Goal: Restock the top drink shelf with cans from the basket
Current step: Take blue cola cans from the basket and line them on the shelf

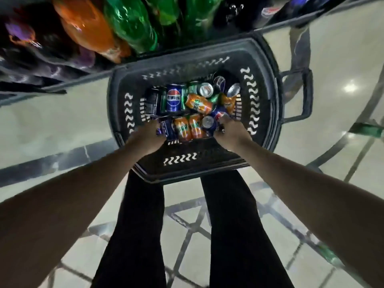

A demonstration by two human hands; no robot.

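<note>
A black plastic basket [268, 104] stands on the floor in front of my legs, filled with several drink cans lying loose. Among them are a blue cola can [174, 98], orange soda cans [188, 128] and green cans [192, 88]. My left hand [148, 135] reaches into the basket's near left corner and grips a purple can [164, 129]. My right hand [231, 130] reaches into the near right side, its fingers curled round a blue can [218, 116]. Both arms stretch down from the bottom corners of the view.
Shelves of large bottles, orange [87, 26], green [133, 23] and purple [20, 32], fill the top left just beyond the basket. The basket's handle [303, 96] sticks out to the right. Shiny tiled floor [342, 48] lies all around.
</note>
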